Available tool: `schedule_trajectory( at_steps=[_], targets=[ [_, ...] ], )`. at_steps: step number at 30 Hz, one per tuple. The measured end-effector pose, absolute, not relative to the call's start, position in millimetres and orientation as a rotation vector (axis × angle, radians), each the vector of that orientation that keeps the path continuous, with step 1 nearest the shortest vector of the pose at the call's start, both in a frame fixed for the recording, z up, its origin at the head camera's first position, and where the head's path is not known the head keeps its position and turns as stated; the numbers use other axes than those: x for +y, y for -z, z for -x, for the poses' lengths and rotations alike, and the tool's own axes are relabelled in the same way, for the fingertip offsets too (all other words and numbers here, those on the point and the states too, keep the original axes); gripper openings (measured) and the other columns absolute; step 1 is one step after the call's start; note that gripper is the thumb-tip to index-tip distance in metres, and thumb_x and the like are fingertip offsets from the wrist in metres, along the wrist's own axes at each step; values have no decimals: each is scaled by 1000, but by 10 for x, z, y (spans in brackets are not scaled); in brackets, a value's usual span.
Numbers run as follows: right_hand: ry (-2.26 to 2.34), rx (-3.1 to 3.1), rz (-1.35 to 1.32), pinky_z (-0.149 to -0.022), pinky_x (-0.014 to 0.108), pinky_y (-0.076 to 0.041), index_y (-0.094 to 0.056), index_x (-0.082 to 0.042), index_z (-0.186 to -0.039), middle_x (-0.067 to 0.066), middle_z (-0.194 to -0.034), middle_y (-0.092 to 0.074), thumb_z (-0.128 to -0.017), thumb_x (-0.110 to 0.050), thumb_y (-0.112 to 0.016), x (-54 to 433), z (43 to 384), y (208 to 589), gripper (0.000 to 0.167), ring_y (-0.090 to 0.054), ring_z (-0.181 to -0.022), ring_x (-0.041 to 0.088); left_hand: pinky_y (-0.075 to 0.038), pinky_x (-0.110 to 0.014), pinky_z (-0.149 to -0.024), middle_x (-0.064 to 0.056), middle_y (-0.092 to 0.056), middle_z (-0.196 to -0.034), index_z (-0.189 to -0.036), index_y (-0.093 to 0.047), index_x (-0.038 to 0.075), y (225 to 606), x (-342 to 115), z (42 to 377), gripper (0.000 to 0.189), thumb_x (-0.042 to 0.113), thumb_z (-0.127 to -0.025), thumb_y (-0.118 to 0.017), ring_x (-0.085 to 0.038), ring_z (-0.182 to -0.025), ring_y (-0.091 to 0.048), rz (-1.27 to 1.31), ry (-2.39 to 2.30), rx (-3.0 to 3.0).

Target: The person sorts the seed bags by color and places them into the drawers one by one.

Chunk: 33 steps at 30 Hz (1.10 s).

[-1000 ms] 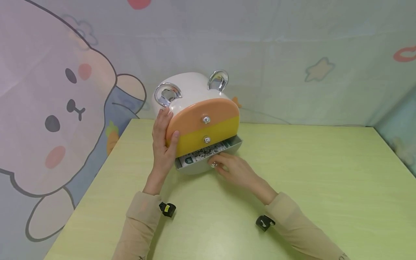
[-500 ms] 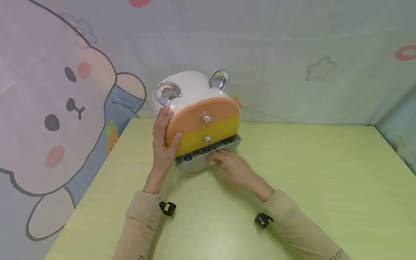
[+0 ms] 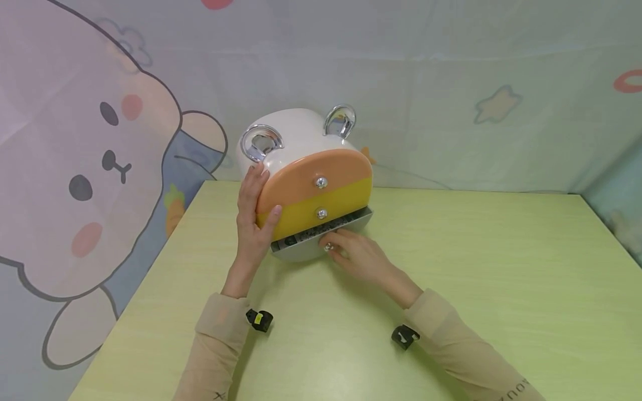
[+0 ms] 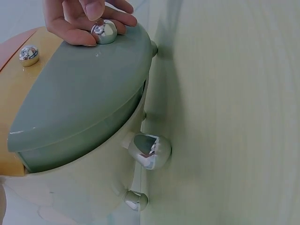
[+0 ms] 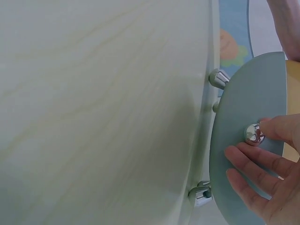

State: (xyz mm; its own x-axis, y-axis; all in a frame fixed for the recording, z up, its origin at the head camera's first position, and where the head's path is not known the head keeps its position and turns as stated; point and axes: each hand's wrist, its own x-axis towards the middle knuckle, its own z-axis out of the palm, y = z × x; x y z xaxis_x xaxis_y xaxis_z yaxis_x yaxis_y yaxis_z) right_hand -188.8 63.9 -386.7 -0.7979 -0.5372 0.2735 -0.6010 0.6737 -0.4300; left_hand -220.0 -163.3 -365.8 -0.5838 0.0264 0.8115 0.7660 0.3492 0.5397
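Note:
A small bear-like drawer cabinet [image 3: 296,125] with a white body and chrome ears stands on the table. Its front is banded in an orange drawer [image 3: 301,178], a yellow drawer [image 3: 296,216] and a grey-green bottom drawer [image 3: 299,250], which sticks out a little. My left hand [image 3: 251,223] rests along the cabinet's left side, fingers straight and thumb on the front. With my right hand [image 3: 363,256] I pinch the round chrome knob [image 5: 253,134] of the bottom drawer. Inside that drawer a dark, white-speckled printed item [image 3: 321,228] shows as a narrow strip.
The pale green table [image 3: 476,278] spreads out around the cabinet. Behind it hangs a cartoon-printed cloth [image 3: 426,111]. Chrome feet [image 4: 151,150] lift the cabinet off the tabletop. A black wrist mount [image 3: 259,321] sits beside the left sleeve, another mount [image 3: 403,337] beside the right.
The bottom drawer has slid inward, so less of its contents shows. My right hand has moved slightly forward with the knob; my left hand stays on the cabinet's side.

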Motion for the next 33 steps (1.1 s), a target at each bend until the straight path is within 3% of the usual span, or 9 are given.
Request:
schedule_trajectory(
  at_steps=[7, 11, 15, 25, 33],
  targets=[
    [-789, -2762, -934, -72, 26, -55, -67, -19, -109, -1, -103, -69, -91, -11, -63, 619, 1920, 3883, 21, -66, -86, 12, -17, -45, -122, -7, -36, -154, -142, -45, 19, 3652, -1638, 2201, 48, 33, -96, -52, -25, -148, -23, 691, 1328, -1872],
    [-798, -2767, -921, -71, 26, -54, -68, -20, -109, -2, -102, -69, -91, -12, -62, 609, 1921, 3872, 20, -65, -85, 12, -17, -43, -122, -9, -39, -152, -140, -48, 16, 3648, -1637, 2203, 42, 31, -100, -46, -25, -148, -23, 696, 1355, -1849],
    [-804, -2767, -914, -70, 25, -53, -68, -20, -108, -2, -100, -69, -91, -12, -62, 597, 1927, 3874, 19, -64, -85, 11, -18, -43, -123, -8, -42, -150, -138, -50, 13, 3643, -1645, 2201, 40, 29, -104, -39, -25, -147, -26, 686, 1344, -1837],
    [-829, -2745, -898, -70, 25, -52, -69, -19, -106, -1, -98, -69, -90, -11, -63, 570, 1954, 3903, 18, -63, -83, 12, -20, -42, -122, -5, -45, -149, -137, -52, 12, 3616, -1662, 2187, 37, 24, -103, -41, -25, -147, -28, 677, 1363, -1836],
    [-852, -2737, -873, -70, 25, -53, -69, -19, -106, -2, -99, -69, -91, -11, -63, 531, 1962, 3923, 18, -64, -85, 12, -21, -42, -122, -2, -43, -150, -137, -51, 11, 3626, -1703, 2180, 42, 32, -103, -42, -25, -147, -27, 703, 1378, -1852]
  ],
)
